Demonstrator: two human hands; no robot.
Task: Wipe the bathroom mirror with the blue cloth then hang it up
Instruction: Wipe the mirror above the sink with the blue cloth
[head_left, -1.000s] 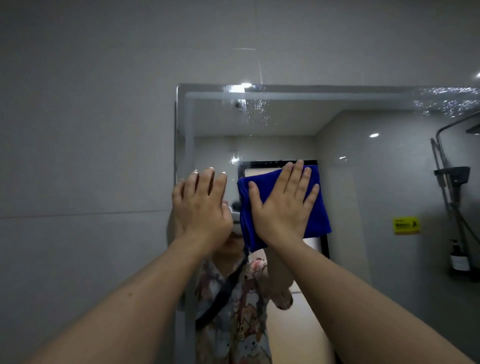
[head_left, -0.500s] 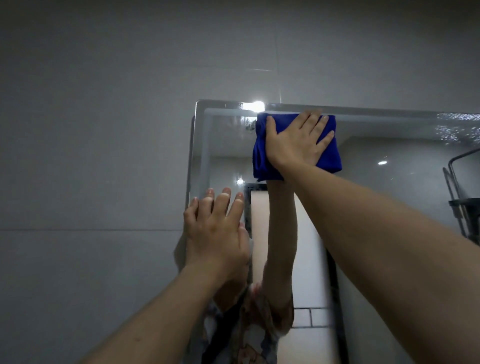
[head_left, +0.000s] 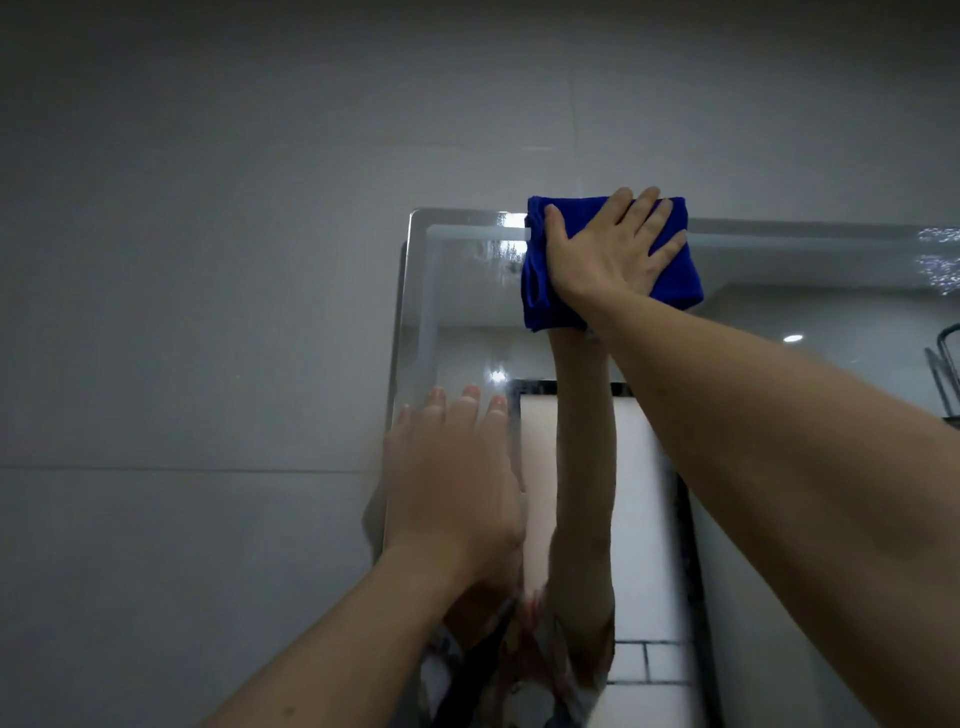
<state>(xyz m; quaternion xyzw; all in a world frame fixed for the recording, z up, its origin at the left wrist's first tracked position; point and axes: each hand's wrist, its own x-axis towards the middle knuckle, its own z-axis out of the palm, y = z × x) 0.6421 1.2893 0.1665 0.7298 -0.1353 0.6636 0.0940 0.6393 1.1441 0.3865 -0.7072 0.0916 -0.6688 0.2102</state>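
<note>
Head view: our flat right hand (head_left: 610, 254) presses the cloth (head_left: 675, 280) on the mirror (head_left: 831, 270) top edge; droplets remain right; left hand (head_left: 449, 483) flat, empty; hanging is left.

- The blue cloth (head_left: 670, 270) is a deep, plain royal blue (no print on it).
- The wall tiles (head_left: 208, 260) are pale grey.
- The mirror (head_left: 467, 312) reflects a black-framed, whitish doorway (head_left: 644, 493).

From where I stand, no writing, label, brand or number can be read anywhere on the mirror (head_left: 457, 322), the blue cloth (head_left: 670, 280) or the tiled wall (head_left: 208, 260).
</note>
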